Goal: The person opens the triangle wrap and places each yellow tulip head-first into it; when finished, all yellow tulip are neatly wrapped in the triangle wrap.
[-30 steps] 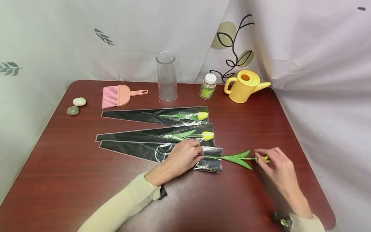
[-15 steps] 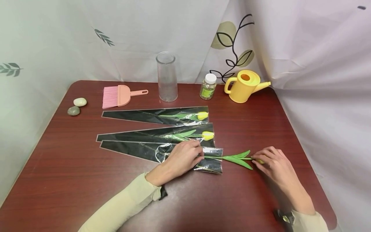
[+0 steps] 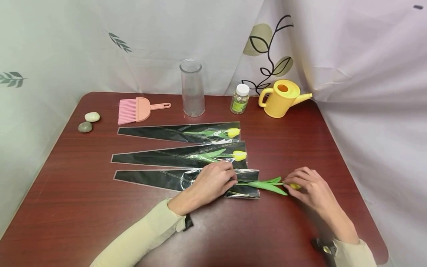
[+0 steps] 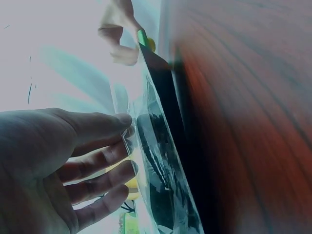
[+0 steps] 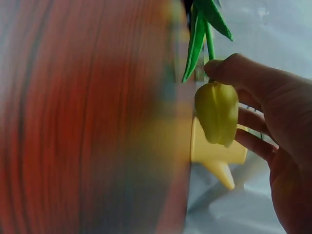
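Note:
My right hand (image 3: 310,187) pinches a yellow tulip (image 5: 217,114) by its stem, right at the base of the bloom. Green leaves (image 3: 268,185) on that stem overlap the wide right end of the nearest flower sleeve (image 3: 146,177), which has clear film over a black back. In the head view, my left hand (image 3: 213,181) covers part of this sleeve. From the left wrist view, its thumb and index finger pinch the clear film at the edge (image 4: 139,126), the other fingers loosely bent. Just beyond lie two similar sleeves (image 3: 143,158) (image 3: 143,132), each with a yellow tulip inside.
Along the back stand a clear glass vase (image 3: 192,89), a small white-capped jar (image 3: 240,99) and a yellow watering can (image 3: 281,99). A pink brush (image 3: 141,109) and two stones (image 3: 92,117) (image 3: 85,127) lie at the back left. Curtains hang behind the table.
My right hand slid its grip to the stem below the bloom and moved left, pushing the tulip further over the sleeve. The nearest sleeve's narrow end swung toward me, away from the middle sleeve.

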Demonstrator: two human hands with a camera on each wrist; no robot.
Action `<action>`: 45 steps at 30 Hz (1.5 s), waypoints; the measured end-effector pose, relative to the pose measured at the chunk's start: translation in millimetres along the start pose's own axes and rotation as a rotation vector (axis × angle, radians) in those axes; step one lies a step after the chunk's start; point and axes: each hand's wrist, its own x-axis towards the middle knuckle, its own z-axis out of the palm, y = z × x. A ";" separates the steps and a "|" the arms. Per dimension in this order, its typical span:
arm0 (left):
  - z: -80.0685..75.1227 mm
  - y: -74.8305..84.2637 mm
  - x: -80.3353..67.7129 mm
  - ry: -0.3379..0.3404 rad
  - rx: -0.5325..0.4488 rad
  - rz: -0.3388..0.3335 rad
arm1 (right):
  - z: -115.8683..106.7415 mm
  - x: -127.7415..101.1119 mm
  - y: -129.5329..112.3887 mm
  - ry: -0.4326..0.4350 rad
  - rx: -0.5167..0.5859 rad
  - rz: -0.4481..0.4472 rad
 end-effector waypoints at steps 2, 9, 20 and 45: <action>-0.8 1.1 0.1 0.003 -0.004 0.001 | 5.2 5.9 -5.3 0.004 0.045 -0.014; -0.4 3.3 0.5 -0.001 -0.029 0.016 | 29.8 24.8 -29.0 -0.012 0.120 -0.001; -0.6 4.8 1.3 0.004 -0.029 0.028 | 42.5 32.3 -43.6 -0.055 0.113 0.084; 0.4 3.8 -0.8 0.002 -0.033 0.019 | 19.9 5.3 -19.1 -0.189 0.007 0.204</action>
